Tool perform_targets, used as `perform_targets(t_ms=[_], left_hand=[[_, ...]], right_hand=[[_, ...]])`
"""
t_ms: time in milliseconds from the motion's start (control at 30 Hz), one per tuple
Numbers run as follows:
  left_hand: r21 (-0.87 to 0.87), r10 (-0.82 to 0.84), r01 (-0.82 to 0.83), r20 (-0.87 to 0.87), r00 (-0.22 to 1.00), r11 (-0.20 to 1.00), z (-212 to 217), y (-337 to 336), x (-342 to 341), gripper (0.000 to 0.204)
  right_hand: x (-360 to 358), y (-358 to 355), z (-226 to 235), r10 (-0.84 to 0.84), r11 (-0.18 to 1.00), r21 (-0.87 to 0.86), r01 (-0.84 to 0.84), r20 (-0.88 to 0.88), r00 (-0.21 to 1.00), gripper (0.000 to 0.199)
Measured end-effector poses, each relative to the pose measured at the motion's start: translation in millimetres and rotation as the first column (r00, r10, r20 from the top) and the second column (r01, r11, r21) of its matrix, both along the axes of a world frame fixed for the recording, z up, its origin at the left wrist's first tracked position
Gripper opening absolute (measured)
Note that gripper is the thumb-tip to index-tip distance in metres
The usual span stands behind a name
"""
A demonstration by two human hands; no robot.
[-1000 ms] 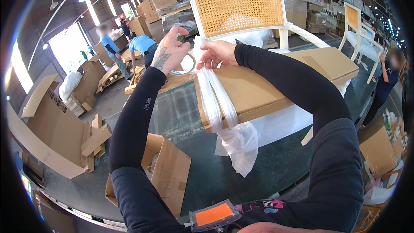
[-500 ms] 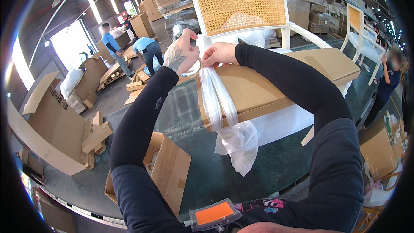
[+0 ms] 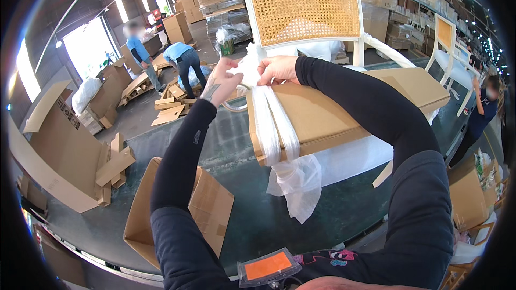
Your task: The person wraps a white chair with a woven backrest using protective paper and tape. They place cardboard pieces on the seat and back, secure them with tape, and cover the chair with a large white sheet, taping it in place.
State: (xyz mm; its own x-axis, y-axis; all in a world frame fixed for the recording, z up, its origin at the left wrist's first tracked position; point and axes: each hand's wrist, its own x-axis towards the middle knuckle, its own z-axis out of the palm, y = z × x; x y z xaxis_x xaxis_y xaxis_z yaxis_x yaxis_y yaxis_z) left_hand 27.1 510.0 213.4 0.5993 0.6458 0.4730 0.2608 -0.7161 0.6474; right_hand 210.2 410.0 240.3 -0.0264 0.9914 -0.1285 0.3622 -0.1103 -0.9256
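Observation:
A flat brown cardboard box lies in front of a white chair with a woven cane back. Two bands of white foam wrap run over the box's left end, and a loose white sheet hangs below. My right hand pinches the top of the foam wrap at the box's far left edge. Left of it, my left hand is curled, with a pale roll of tape hanging at its fingers. The hand partly hides the roll.
An open carton stands near my left forearm on the dark green work surface. A large opened box and cardboard pieces lie left. Two people in blue shirts work at the far left; another person stands right, near a second chair.
My left hand has shifted slightly left and down, away from the right hand, and the tape roll hangs lower. The right hand stays at the foam wrap.

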Motion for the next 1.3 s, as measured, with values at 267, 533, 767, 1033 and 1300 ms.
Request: perform_targets(t_ms=[267,533,767,1033,1300], left_hand=[[-0.497,-0.168,0.605,0.670,0.723,0.621,-96,-2,22,0.017],[-0.492,0.037,0.869,0.870,0.491,0.051,-142,-7,52,0.022],[-0.396,-0.011,0.912,0.917,0.399,0.105,-142,-13,58,0.023],[-0.677,-0.093,0.734,0.729,0.678,0.050,-59,5,32,0.050],[-0.742,-0.213,0.249,0.145,0.966,0.623,-18,35,42,0.038]], right_hand=[[-2,7,-3,-0.019,0.999,-0.031,0.018,-0.052,0.998,0.025],[-3,4,11,-0.106,0.977,-0.134,0.163,0.360,0.927,0.036],[9,-1,2,-0.012,0.931,-0.362,-0.040,-0.142,0.990,0.043],[16,-1,-3,0.023,0.942,-0.316,-0.110,-0.267,0.963,0.033],[-5,3,9,0.068,0.933,-0.337,-0.130,-0.188,0.980,0.029]])
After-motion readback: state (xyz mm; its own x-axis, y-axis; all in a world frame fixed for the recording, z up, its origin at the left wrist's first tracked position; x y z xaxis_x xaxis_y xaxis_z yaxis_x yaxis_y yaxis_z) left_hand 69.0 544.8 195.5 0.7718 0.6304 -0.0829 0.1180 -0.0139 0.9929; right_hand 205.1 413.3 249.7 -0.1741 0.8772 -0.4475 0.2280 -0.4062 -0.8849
